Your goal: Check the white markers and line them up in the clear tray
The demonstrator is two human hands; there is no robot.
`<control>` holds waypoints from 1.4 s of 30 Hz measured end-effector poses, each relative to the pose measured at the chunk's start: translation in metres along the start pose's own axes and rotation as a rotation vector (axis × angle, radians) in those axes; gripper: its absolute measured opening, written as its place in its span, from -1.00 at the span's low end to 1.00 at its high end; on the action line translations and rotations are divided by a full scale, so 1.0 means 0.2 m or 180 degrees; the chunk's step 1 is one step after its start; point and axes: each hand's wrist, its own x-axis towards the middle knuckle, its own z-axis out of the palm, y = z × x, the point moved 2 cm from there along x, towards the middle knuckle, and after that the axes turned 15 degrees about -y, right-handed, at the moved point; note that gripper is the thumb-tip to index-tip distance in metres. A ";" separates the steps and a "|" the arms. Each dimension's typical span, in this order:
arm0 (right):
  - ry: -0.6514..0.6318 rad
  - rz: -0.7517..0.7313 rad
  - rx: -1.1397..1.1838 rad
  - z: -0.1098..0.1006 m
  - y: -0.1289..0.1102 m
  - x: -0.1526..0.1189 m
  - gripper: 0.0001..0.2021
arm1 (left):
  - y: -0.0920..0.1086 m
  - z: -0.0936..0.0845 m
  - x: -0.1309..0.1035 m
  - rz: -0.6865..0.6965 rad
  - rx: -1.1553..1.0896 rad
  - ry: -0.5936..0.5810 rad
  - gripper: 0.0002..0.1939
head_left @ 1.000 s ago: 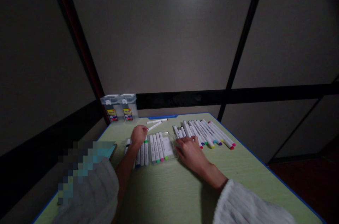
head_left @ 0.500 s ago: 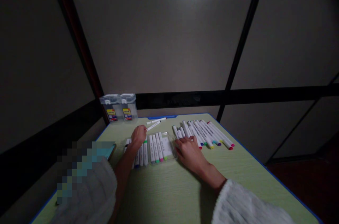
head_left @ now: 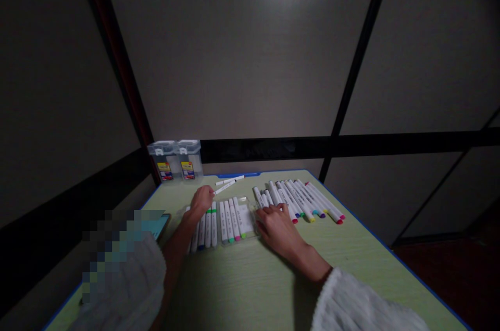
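My left hand (head_left: pixel 202 199) is closed in a pinch on the near end of a slim white marker (head_left: pixel 225 187) with a dark tip, at the back of the table. Below that hand lies a clear plastic case (head_left: pixel 253 237) with white markers (head_left: pixel 229 220) in rows, their ends green, pink, blue and grey. My left forearm hides part of the left row. My right hand (head_left: pixel 279 224) has its fingers bent over the right edge of the case, beside a group of loose white markers (head_left: pixel 297 198) with coloured ends.
Another slim white marker (head_left: pixel 230 180) with a red end lies behind the held one. Two clear lidded boxes (head_left: pixel 188 161) stand at the back left corner. A partly pixelated device (head_left: pixel 158 227) lies left on the green table (head_left: pixel 250 289). A panelled wall (head_left: pixel 242 60) rises behind.
My left hand has moved slightly left, and the slim marker has shifted left with it. My right hand has stayed at the case's right edge.
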 end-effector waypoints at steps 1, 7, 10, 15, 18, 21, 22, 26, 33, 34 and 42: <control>0.0021 -0.0003 0.0002 0.00 0.00 0.00 -0.90 | 0.00 -0.01 -0.01 0.0049 -0.0081 0.0059 -0.90; 0.0138 0.0047 0.0212 0.01 0.01 0.00 -0.89 | 0.08 -0.07 -0.10 0.0444 -0.0883 0.0235 -0.87; 0.0424 0.0082 0.0728 0.03 0.03 0.01 -0.75 | 0.14 -0.08 -0.21 0.0687 -0.1435 0.0178 -0.90; 0.0914 -0.0023 0.1661 0.05 0.06 0.02 -0.59 | 0.16 -0.06 -0.42 0.0775 -0.2375 0.0184 -0.87; 0.1146 -0.0188 0.1903 0.05 0.05 0.02 -0.59 | 0.14 -0.04 -0.50 0.0743 -0.2830 0.0258 -0.80; 0.1189 -0.0202 0.2527 0.05 0.04 0.02 -0.62 | 0.14 0.01 -0.53 0.0730 -0.3166 0.0188 -0.76; 0.1171 -0.0187 0.2799 0.05 0.04 0.02 -0.63 | 0.14 0.03 -0.53 0.0735 -0.3261 0.0180 -0.75; 0.1254 -0.0127 0.3873 0.06 0.04 0.04 -0.70 | 0.16 0.09 -0.53 0.0806 -0.3721 0.0126 -0.74; 0.1406 0.0077 0.5303 0.07 0.07 0.06 -0.71 | 0.23 0.10 -0.55 0.0760 -0.4441 -0.0013 -0.71; 0.1429 0.0105 0.5438 0.07 0.07 0.06 -0.71 | 0.24 0.10 -0.55 0.0737 -0.4502 -0.0049 -0.70; 0.1580 0.0118 0.5643 0.06 0.05 0.05 -0.71 | 0.23 0.12 -0.55 0.0932 -0.3959 -0.0213 -0.69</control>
